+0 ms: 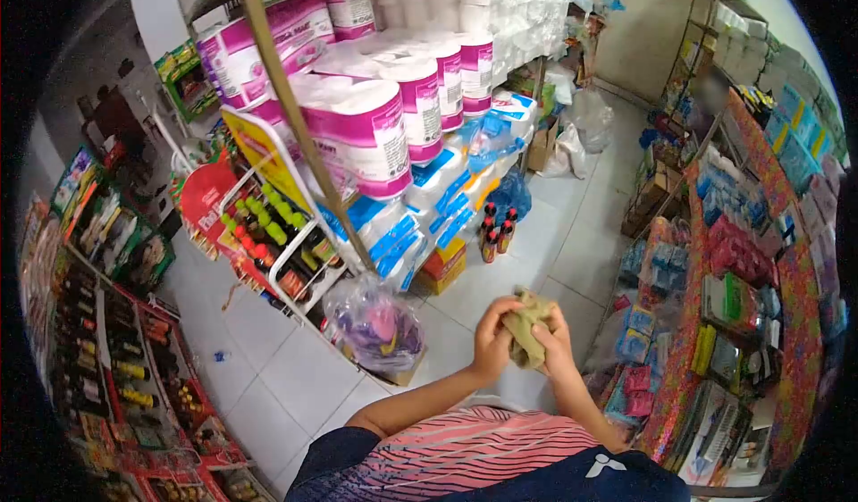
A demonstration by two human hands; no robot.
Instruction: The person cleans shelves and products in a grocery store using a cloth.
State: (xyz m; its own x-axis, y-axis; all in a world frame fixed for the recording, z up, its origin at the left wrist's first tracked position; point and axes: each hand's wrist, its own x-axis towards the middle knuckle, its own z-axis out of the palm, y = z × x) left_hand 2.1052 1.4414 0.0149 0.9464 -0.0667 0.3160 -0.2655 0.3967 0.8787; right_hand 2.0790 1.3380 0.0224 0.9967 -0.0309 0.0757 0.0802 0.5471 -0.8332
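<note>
Nearest is the person's own shirt (pixel 483 453), pink with dark lines across the front and navy at the sleeve and side. Both forearms reach out over it, and the hands meet in front of the body, above the tiled floor (pixel 313 368).

Between the hands is a cloth (pixel 527 325), olive-green and bunched up, with a loose fold standing up at the top. The left hand (pixel 492 341) holds its left side, the fingers curled and partly closed on it. The right hand (pixel 559 346) holds the other side, its fingers bent behind the cloth and the thumb lying on its front. The cloth touches both hands and is clear of the floor.

To the left, on the floor side, sits a clear bag (pixel 374 323) with purple and pink contents. Beside it stands a rack (pixel 299 256) of bottles with green and red caps. Farther left, a low shelf (pixel 134 372) carries dark bottles. On the right, a long shelf bears pink packs (pixel 746 252) and blue packs (pixel 728 194).

Beyond the hands, a few dark bottles (pixel 497 234) with red caps stand grouped on the floor, near a yellow box (pixel 442 270). Above the box are blue-and-white packs and large pink-and-white rolls (pixel 362 136). Farther back are white bags (pixel 567 152) and a pale wall (pixel 651 29).
</note>
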